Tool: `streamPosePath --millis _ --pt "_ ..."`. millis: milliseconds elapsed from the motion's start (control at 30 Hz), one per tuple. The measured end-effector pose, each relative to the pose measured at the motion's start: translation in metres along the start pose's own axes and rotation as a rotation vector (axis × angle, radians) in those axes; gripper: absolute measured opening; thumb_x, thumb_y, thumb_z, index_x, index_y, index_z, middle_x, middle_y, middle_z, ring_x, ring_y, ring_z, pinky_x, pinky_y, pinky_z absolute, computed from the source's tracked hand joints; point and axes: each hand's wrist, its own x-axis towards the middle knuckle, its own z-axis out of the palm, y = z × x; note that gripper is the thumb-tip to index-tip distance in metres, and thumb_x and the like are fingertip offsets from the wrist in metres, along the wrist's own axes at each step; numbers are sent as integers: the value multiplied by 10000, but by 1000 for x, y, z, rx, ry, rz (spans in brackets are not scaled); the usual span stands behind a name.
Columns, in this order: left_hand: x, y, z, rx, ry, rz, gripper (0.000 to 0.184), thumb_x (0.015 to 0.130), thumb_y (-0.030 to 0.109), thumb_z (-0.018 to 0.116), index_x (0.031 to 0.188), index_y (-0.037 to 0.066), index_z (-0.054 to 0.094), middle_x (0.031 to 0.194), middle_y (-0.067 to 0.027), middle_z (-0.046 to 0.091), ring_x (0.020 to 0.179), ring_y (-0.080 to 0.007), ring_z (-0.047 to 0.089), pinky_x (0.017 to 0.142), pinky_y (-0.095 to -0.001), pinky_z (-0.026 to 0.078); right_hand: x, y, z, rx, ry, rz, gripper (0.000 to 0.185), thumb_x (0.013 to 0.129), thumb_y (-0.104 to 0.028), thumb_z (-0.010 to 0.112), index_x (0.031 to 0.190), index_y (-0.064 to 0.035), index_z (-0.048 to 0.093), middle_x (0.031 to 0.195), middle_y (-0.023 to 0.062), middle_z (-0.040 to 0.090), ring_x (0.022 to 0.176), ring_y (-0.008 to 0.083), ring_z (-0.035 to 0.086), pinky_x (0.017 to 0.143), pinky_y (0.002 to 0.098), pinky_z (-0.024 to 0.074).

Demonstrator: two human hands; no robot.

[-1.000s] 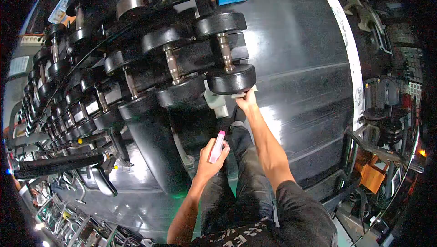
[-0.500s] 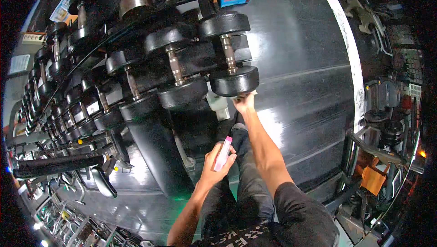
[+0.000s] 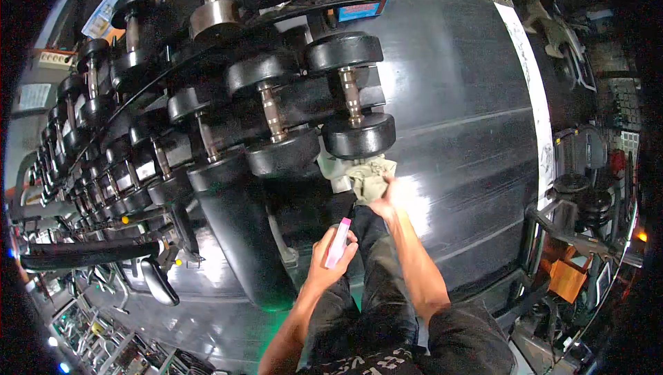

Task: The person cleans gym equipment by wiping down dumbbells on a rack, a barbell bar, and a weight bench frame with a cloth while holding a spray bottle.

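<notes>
My right hand grips a pale, crumpled cloth just below the near end of a black dumbbell on the lower rack tier. Whether the cloth touches the dumbbell I cannot tell. In front of my legs, my left hand is wrapped round a small white bottle with a pink top, held tilted. A second dumbbell rests to the left of the first one. Partly behind the cloth is a whitish part of the rack.
A long rack with several dumbbells runs along the left. A black padded bench lies below it. Dark rubber flooring with a white strip extends to the right, beside gym equipment and an orange-brown box.
My right hand has drawn back toward me from under the dumbbell's end, and the cloth now shows in full. My left hand still holds the bottle. The view has shifted slightly.
</notes>
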Motion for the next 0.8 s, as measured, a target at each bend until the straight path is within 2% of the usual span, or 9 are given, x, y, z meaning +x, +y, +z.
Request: streamPosePath --millis 100,167,233,267,367,500,567,700,800 --pt "-1 1 2 1 -20 -35 176 892 74 637 1040 21 556 935 -58 641 638 -61 566 589 -226 472 105 7 -59 123 18 19 375 987 -314 416 1255 -73 520 1247 129 599 1147 298 572 978 474 482" --pt "-3 3 5 -14 -24 -62 168 889 40 624 1039 19 551 951 -59 639 656 -61 567 604 -229 478 117 23 -10 143 124 -143 380 971 -330 455 1217 -55 548 1246 127 605 1122 304 582 980 474 482" --pt "-6 5 6 5 -3 -69 166 881 0 613 1032 12 546 968 -68 637 678 -63 571 618 -232 486 85 30 68 425 110 31 347 958 -308 491 1158 -40 585 1234 116 617 1096 298 597 979 474 483" --pt "-7 3 5 3 -9 -80 175 880 -26 600 1040 7 536 977 -85 632 695 -71 577 626 -235 493 97 39 56 435 112 32 347 958 -308 491 1158 -40 585 1234 116 617 1096 298 597 979 474 483" --pt "-11 6 7 -17 62 -122 164 853 38 669 1001 30 599 805 -8 608 664 -61 525 612 -246 439 132 48 -3 470 -260 29 344 935 -219 518 1177 18 577 1212 162 622 1111 289 600 996 466 480" --pt "-16 22 10 -78 100 -87 129 863 59 668 968 36 597 718 11 566 595 -51 495 552 -229 412 43 26 11 227 -189 26 379 947 -126 446 1276 53 507 1260 180 590 1135 310 590 965 421 515" --pt "-22 44 9 -82 112 -53 115 877 79 663 957 40 590 694 20 552 583 -48 499 541 -226 412 -5 10 12 429 -442 165 404 949 -139 446 1307 46 481 1270 187 576 1143 329 579 964 420 517" --pt "-41 72 10 -189 131 6 112 898 105 654 960 50 578 713 23 562 601 -41 528 544 -226 432 -104 -25 39 235 -239 -144 449 955 -241 471 1331 5 461 1259 191 574 1109 337 586 995 520 478" --pt "-59 89 7 -200 118 -1 136 909 120 650 995 62 562 752 25 567 614 -40 545 554 -215 449 -150 -42 58 47 -242 -136 468 960 -286 472 1340 -13 456 1279 191 562 1142 345 570 980 579 467"
